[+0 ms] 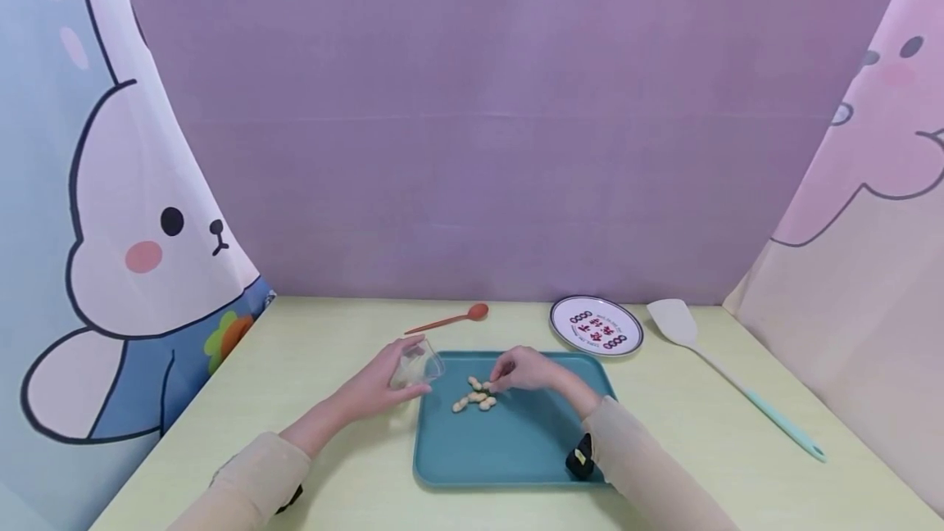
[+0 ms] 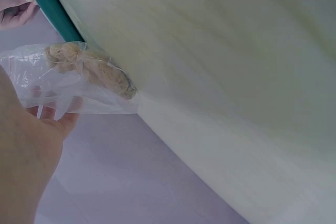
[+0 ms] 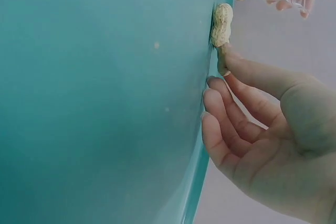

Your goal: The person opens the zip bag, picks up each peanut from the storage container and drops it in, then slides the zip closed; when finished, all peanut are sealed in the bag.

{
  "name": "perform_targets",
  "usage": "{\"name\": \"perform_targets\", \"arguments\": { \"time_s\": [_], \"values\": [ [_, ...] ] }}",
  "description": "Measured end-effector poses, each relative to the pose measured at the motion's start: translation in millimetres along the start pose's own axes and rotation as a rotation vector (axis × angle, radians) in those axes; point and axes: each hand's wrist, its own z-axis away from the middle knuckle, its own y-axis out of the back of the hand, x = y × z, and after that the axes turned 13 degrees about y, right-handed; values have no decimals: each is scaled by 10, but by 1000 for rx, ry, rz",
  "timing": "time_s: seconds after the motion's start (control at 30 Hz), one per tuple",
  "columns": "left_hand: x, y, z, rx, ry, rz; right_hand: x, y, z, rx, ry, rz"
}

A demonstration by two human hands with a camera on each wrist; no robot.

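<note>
My left hand holds a clear zip bag beside the tray's left edge. In the left wrist view, several peanuts lie at the bottom of the bag. Over the teal tray, my right hand reaches down to a small pile of peanuts. From the right wrist, the thumb and forefinger of this hand pinch one peanut close to the tray surface. Another peanut lies right beside it.
Behind the tray lies a red spoon. A white plate with a dark rim and red print sits at the tray's back right corner. Farther right is a spatula with a mint handle. A purple curtain hangs behind the table.
</note>
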Motion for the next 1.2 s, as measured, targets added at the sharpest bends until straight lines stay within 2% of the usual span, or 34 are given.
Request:
{"name": "perform_targets", "arguments": {
  "time_s": [0.2, 0.43, 0.73, 0.97, 1.2],
  "values": [
    [-1, 4, 11, -1, -6, 0, -23, 42, 5, 27, 40, -17],
    [-17, -12, 32, 5, -11, -5, -113, 42, -28, 138, 150, -58],
    [7, -11, 48, -6, 5, 7, -348, -4, -150, 276, 223, -28],
    [25, 16, 41, -8, 9, -7, -609, -40, -275, 295, 294, -55],
    [25, 24, 19, -6, -8, -8, -691, -123, -398, 283, 306, -83]
  ]
}}
